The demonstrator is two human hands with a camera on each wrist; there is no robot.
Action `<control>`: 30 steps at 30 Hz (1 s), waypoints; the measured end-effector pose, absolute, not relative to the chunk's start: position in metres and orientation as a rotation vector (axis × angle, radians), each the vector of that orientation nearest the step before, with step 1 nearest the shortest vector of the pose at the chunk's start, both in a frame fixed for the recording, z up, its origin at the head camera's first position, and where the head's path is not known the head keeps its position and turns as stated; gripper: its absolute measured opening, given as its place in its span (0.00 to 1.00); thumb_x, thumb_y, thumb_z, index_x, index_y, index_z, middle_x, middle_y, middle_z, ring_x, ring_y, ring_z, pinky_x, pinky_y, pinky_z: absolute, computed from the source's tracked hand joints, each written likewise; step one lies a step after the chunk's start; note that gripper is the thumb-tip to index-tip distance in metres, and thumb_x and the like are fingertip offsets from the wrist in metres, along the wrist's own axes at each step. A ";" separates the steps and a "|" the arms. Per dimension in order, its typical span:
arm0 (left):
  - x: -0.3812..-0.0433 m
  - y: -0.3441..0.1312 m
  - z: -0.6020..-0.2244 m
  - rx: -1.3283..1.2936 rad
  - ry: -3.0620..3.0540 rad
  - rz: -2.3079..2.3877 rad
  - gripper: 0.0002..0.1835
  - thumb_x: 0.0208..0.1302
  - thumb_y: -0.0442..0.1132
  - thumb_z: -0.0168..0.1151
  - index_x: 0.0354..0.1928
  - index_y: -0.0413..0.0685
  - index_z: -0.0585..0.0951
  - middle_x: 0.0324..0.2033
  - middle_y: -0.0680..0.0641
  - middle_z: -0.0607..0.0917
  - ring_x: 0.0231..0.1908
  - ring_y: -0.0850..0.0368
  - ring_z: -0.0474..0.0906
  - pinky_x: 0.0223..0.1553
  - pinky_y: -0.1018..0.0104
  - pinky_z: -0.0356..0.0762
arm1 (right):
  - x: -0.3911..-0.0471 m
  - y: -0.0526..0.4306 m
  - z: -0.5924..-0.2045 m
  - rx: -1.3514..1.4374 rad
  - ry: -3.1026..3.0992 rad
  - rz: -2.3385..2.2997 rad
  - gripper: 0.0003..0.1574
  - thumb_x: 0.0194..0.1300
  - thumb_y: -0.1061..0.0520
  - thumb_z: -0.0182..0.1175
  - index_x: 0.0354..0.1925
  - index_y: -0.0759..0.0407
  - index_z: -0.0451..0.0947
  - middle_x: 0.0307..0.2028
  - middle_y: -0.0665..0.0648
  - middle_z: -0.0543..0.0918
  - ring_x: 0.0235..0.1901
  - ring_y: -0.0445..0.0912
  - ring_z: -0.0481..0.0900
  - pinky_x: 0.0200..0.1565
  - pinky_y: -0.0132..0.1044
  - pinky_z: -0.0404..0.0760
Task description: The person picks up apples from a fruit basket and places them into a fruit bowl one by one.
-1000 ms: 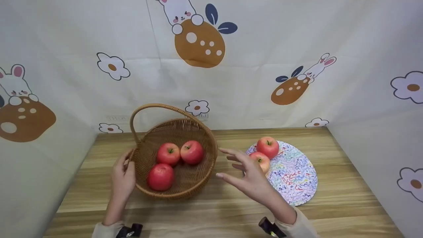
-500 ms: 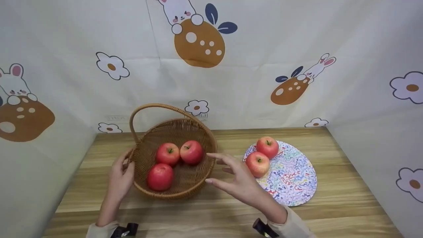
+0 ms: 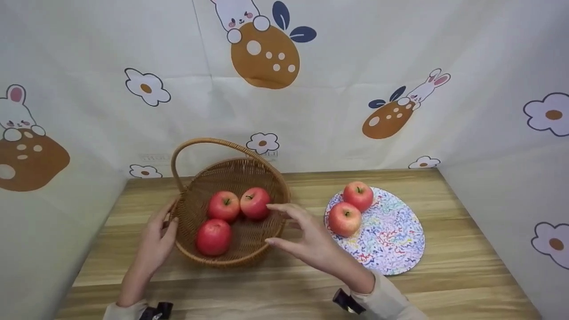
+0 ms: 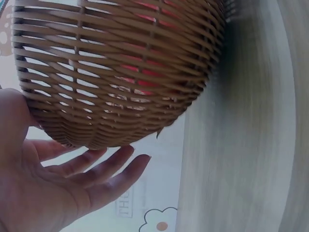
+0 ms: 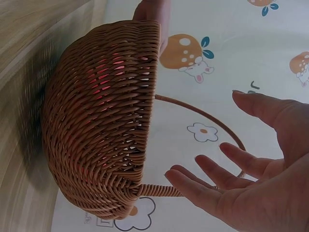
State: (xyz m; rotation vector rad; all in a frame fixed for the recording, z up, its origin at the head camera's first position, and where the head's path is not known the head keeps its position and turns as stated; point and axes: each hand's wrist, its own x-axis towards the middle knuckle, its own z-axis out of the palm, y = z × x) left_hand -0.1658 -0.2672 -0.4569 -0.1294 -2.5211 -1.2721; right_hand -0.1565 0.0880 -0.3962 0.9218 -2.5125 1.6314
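Observation:
A round wicker basket [image 3: 229, 263] with a tall arched handle [image 3: 209, 140] stands on the table at left. Inside it lie three red apples: a front apple [image 3: 214, 237], a middle apple [image 3: 224, 206] and a right apple [image 3: 255, 203]. My left hand [image 3: 155, 238] touches the basket's left side; the left wrist view shows its fingers [image 4: 113, 186] extended along the outer weave. My right hand [image 3: 306, 242] hovers over the basket's right rim, fingers spread and thumb apart. Nothing is between them, and in the right wrist view these fingers [image 5: 231, 179] are clear of the weave.
An oval board [image 3: 395, 240] with a multicoloured squiggle pattern lies on the wooden table [image 3: 284, 293] at right, bearing a rear apple [image 3: 358, 196] and a front apple [image 3: 345, 219]. A printed cloth [image 3: 329, 111] walls the table's back and sides.
My right hand has moved left from beside the board's apples to over the basket's right rim, uncovering the front apple there. My left hand has shifted slightly left. The apples stay in their places.

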 end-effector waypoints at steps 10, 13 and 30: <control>-0.166 -0.267 -0.463 -0.113 -2.451 -1.290 0.26 0.75 0.27 0.50 0.73 0.28 0.70 0.65 0.24 0.75 0.60 0.32 0.75 0.49 0.85 0.70 | -0.166 0.073 -0.400 0.940 -2.534 1.579 0.36 0.66 0.55 0.75 0.68 0.62 0.76 0.64 0.63 0.81 0.63 0.56 0.79 0.65 0.47 0.80; -0.166 -0.266 -0.464 -0.100 -2.443 -1.289 0.26 0.75 0.27 0.50 0.73 0.28 0.71 0.65 0.25 0.75 0.59 0.32 0.76 0.49 0.84 0.70 | -0.168 0.069 -0.402 0.928 -2.555 1.588 0.37 0.66 0.55 0.74 0.69 0.62 0.75 0.65 0.63 0.80 0.63 0.57 0.79 0.65 0.47 0.81; -0.168 -0.264 -0.469 -0.061 -2.398 -1.293 0.26 0.74 0.28 0.50 0.72 0.29 0.72 0.66 0.24 0.76 0.56 0.30 0.80 0.47 0.84 0.72 | -0.191 0.038 -0.402 0.901 -2.640 1.389 0.40 0.66 0.56 0.74 0.71 0.63 0.73 0.67 0.63 0.79 0.67 0.56 0.76 0.69 0.51 0.76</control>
